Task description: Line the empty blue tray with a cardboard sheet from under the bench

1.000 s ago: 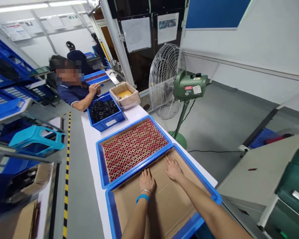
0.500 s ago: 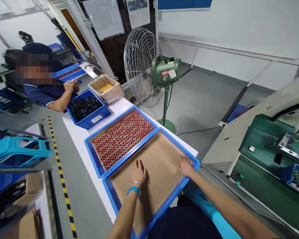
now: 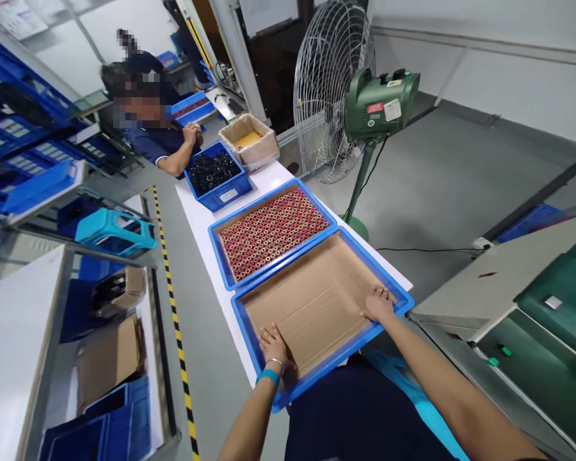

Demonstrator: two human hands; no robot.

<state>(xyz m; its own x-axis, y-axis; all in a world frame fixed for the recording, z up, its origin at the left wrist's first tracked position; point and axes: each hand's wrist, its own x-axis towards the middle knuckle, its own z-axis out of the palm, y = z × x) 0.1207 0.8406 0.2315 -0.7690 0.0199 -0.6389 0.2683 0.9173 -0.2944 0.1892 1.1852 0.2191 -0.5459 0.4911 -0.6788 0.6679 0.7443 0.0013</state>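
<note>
Near blue tray [image 3: 249, 320], lined with a cardboard sheet [image 3: 312, 301], at the near end of the white table [image 3: 196, 218]. Left hand [image 3: 272, 344] lies flat and open on the sheet at the tray's near-left corner, grasping nothing; right hand [image 3: 379, 304] rests open at the tray's right corner. Just beyond the tray sits a second tray of red rings [image 3: 271, 230]

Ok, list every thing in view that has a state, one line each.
left hand: open, flat on the cardboard liner
right hand: open, flat on the liner near the tray's right corner
cardboard liner: lying in the near blue tray, bare
far blue tray: full of red rings
blue bin: holds black parts
pedestal fan: upright
</note>
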